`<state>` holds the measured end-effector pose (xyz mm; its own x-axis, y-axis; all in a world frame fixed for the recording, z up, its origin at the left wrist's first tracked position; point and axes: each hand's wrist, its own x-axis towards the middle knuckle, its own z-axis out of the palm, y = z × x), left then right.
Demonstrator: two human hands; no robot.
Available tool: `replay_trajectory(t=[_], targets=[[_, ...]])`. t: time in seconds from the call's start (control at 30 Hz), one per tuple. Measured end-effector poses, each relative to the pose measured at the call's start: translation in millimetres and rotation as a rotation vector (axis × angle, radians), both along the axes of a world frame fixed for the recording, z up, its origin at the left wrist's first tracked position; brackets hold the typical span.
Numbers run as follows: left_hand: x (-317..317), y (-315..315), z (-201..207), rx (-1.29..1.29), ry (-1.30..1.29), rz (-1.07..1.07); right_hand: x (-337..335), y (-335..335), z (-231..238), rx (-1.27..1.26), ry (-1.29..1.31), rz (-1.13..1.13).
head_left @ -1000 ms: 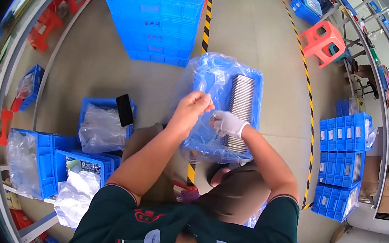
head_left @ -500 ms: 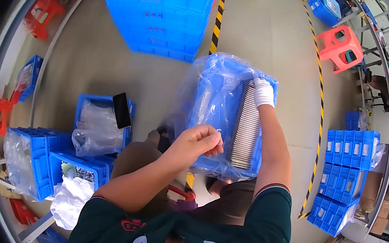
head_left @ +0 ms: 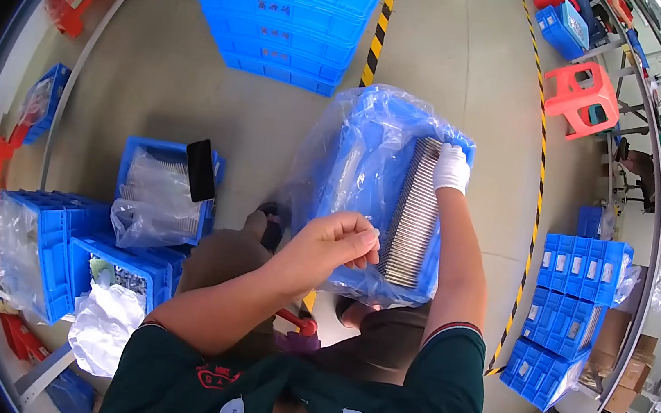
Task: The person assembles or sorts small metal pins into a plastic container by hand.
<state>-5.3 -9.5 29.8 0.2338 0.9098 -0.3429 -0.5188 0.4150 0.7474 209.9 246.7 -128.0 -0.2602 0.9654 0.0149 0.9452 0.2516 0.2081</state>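
Note:
A blue crate lined with clear plastic film stands in front of me, near my knees. Along its right side runs a long, tight row of thin metal pieces. My right hand, in a white glove, is at the far end of that row by the crate's right wall. Its fingers curl downward, and their tips are hidden. Over the crate's near left part hovers my bare left hand, its fingers curled in and the thumb against them. Whatever is in those fingers, if anything, cannot be made out.
Tall stacked blue crates stand ahead on the left. More crates are at my left, one with a black phone on its edge. Stacked crates and a red stool stand right, past a striped floor line.
The whole view has shifted slightly. My right hand has moved a little to the right and nearer at the row's far end. The left hand keeps its curled pose.

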Motion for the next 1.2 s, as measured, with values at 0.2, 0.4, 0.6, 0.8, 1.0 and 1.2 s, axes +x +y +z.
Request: replay_trajectory(t=[0.2, 0.4, 0.6, 0.8, 1.0, 1.2], targets=[[-1, -2, 0, 0.0, -0.005, 0.004, -3, -6, -1, 0.014, 0.053, -0.019], [0, -1, 1, -0.008, 0.002, -0.01, 4, 11, -9, 0.07, 0.029, 0.057], [-1, -3, 0, -0.005, -0.009, -0.018, -6, 18, -9, 0.083, -0.044, -0.021], [-2, -3, 2, -0.006, 0.0, -0.017, -14, 5, 0, 0.111, -0.129, 0.074], [-2, -6, 4, 0.002, -0.004, -0.023, -40, -7, 3, 0.077, -0.089, 0.244], [-2, -4, 2, 0.011, -0.004, -0.02, -43, 3, -12, -0.02, -0.264, 0.103]])
